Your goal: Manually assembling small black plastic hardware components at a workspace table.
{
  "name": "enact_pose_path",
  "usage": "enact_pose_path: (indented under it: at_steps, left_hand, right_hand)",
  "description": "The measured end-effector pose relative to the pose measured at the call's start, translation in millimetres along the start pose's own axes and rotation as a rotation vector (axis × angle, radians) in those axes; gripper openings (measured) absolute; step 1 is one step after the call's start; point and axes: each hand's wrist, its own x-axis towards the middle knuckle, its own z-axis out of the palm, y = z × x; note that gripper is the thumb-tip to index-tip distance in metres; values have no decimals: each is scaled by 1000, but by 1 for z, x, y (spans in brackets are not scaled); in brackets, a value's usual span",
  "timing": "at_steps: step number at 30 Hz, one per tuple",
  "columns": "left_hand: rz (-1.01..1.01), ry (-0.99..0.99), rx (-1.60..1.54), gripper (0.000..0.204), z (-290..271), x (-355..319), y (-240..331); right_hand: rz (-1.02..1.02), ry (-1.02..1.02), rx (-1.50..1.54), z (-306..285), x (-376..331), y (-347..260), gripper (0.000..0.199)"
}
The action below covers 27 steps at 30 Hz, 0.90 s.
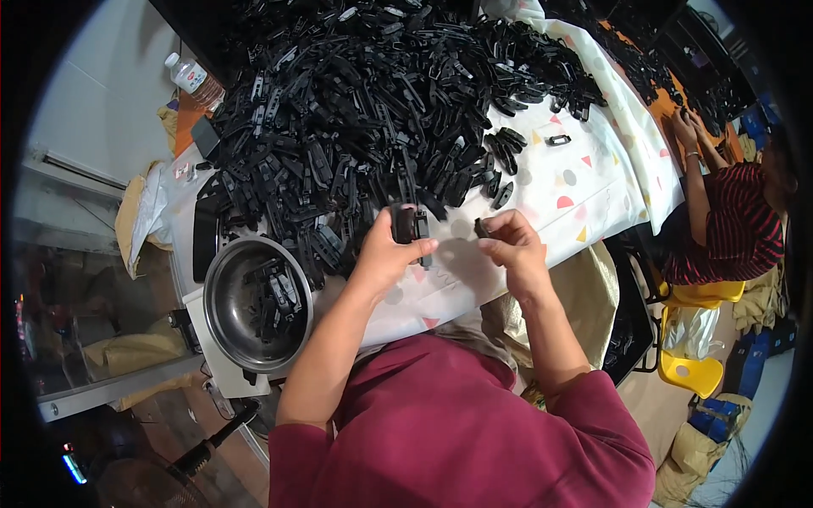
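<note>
Assembly workshop; table (593,182) heaped with black plastic clips (356,102).

One view only, from a camera on the person's head, looking steeply down and slightly forward. It sits close above the hands: the left hand (391,245) and right hand (508,245) fall near the picture's centre, forearms entering from the lower edge. Beyond the fingertips the table (593,182) runs to the upper rim; left of the left fingers a bowl (222,292) shows. The fisheye bends edges toward the dark round border.
</note>
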Motion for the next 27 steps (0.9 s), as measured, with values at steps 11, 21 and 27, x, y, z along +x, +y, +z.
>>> enact_pose_path:
  at_steps: [11,21,27]
  left_hand:
    - [21,116,-645,17,15,-29,24]
    - [610,-3,-417,48,15,-50,14]
    - [725,36,-343,40,18,-57,18]
  right_hand:
    - [28,-172,288,55,-36,-14,18]
    - [-155,-139,461,71,-43,-8,17]
    - [-176,-165,363,64,-42,-3,29]
